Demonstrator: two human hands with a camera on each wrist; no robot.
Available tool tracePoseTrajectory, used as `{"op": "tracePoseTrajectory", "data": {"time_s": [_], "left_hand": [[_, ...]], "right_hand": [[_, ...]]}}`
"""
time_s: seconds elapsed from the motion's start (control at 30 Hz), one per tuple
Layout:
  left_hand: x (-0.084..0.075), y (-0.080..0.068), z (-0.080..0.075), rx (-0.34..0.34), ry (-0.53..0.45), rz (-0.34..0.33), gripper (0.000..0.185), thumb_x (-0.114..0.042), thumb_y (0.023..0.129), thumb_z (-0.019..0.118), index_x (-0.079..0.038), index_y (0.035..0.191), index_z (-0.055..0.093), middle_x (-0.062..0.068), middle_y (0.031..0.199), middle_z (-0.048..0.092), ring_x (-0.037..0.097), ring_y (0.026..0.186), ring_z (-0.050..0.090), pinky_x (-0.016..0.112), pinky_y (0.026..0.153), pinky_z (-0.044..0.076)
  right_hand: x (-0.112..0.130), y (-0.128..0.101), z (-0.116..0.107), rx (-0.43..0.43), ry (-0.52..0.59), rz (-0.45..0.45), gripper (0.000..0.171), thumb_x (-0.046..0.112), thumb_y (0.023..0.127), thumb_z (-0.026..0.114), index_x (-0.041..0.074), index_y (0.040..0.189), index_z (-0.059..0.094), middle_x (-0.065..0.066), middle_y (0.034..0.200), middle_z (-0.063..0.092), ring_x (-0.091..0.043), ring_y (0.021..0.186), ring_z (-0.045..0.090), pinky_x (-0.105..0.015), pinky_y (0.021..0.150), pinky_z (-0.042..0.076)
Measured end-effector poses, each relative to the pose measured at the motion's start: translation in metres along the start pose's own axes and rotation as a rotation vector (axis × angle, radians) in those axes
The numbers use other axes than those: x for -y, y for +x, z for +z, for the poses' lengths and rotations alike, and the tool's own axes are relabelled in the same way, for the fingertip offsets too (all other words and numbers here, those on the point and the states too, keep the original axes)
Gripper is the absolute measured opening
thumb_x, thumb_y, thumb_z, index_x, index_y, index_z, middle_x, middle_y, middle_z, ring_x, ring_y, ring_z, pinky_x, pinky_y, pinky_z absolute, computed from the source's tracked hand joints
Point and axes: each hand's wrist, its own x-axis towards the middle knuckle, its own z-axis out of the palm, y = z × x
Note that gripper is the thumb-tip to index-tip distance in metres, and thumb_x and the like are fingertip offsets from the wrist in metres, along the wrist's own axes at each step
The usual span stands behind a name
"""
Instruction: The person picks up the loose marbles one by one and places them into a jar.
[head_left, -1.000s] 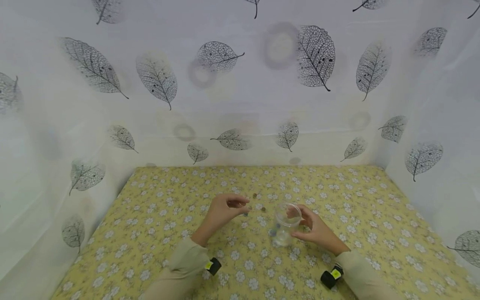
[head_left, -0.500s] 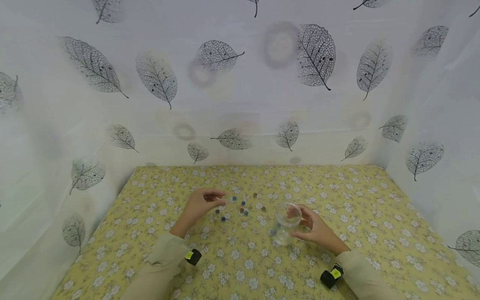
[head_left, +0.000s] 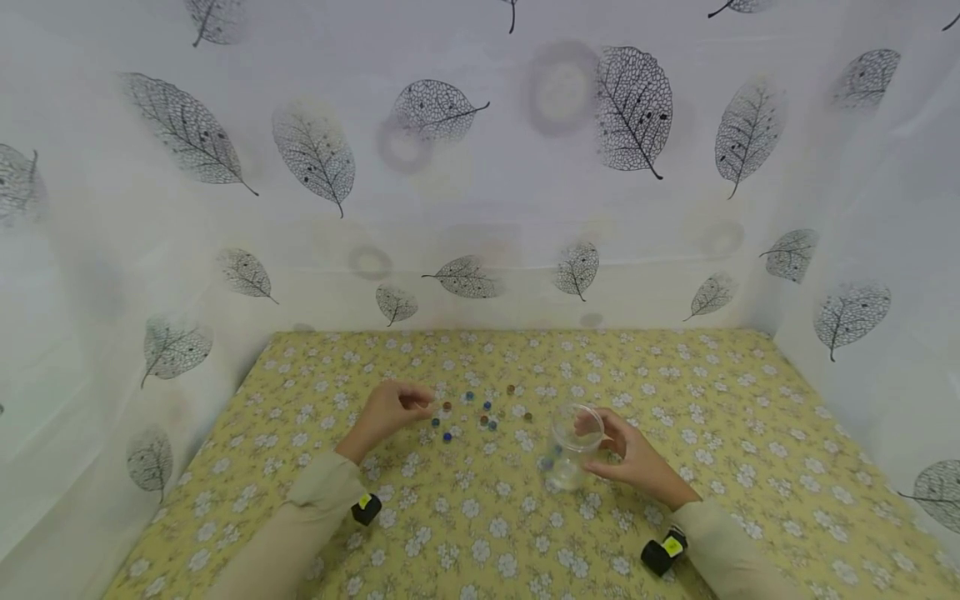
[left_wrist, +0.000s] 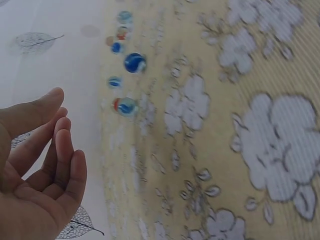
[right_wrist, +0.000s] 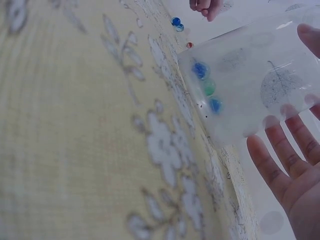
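On the yellow flowery desk (head_left: 720, 417), two hands work with marbles.
The right hand (head_left: 633, 457) curls its fingers (right_wrist: 274, 170) round a clear cup (head_left: 573, 446) with some marbles inside. The left hand (head_left: 386, 412), fingers loosely bent and holding nothing, rests just beside loose marbles (head_left: 480, 412).

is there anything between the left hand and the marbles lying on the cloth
Nothing visible. The left hand hovers just left of the loose marbles, with only bare flowered tablecloth between them. The clear cup, held by the right hand, stands off to the right.
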Motion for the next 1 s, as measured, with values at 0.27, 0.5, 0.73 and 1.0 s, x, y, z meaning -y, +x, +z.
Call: {"op": "tracePoseTrajectory", "data": {"time_s": [0.27, 0.5, 0.73, 1.0], "left_hand": [[0.009, 0.008, 0.005, 0.055, 0.107, 0.076, 0.014, -0.010, 0.080, 0.073, -0.006, 0.093, 0.074, 0.006, 0.082, 0.070, 0.010, 0.067, 0.058, 0.024, 0.060, 0.049], [0.014, 0.011, 0.011, 0.091, 0.117, 0.050, 0.017, -0.008, 0.078, 0.075, -0.005, 0.094, 0.073, 0.006, 0.083, 0.070, 0.012, 0.069, 0.061, 0.025, 0.062, 0.051], [0.016, 0.014, 0.016, 0.098, 0.156, 0.035, 0.013, -0.007, 0.076, 0.077, -0.006, 0.089, 0.074, 0.004, 0.079, 0.069, 0.011, 0.069, 0.060, 0.026, 0.061, 0.051], [0.029, 0.021, 0.022, 0.094, 0.202, 0.083, 0.009, -0.011, 0.074, 0.078, -0.011, 0.083, 0.074, -0.001, 0.074, 0.068, 0.007, 0.065, 0.058, 0.023, 0.059, 0.049]], "right_hand": [[-0.002, -0.001, -0.001, -0.006, -0.005, 0.003, 0.059, -0.001, 0.084, 0.067, -0.006, 0.135, 0.037, -0.024, 0.125, 0.048, -0.001, 0.111, 0.053, -0.023, 0.087, 0.050], [-0.002, 0.000, -0.001, 0.001, 0.001, 0.010, 0.058, 0.002, 0.084, 0.067, -0.004, 0.134, 0.039, -0.027, 0.125, 0.047, -0.008, 0.112, 0.055, -0.024, 0.087, 0.050], [-0.002, 0.000, 0.000, 0.007, 0.004, 0.004, 0.060, 0.003, 0.085, 0.067, -0.008, 0.135, 0.037, -0.026, 0.125, 0.046, -0.006, 0.113, 0.054, -0.023, 0.088, 0.049], [-0.003, 0.000, -0.001, 0.005, 0.011, 0.019, 0.059, 0.002, 0.084, 0.067, -0.008, 0.134, 0.037, -0.024, 0.125, 0.047, -0.009, 0.112, 0.056, -0.023, 0.089, 0.049]]}}
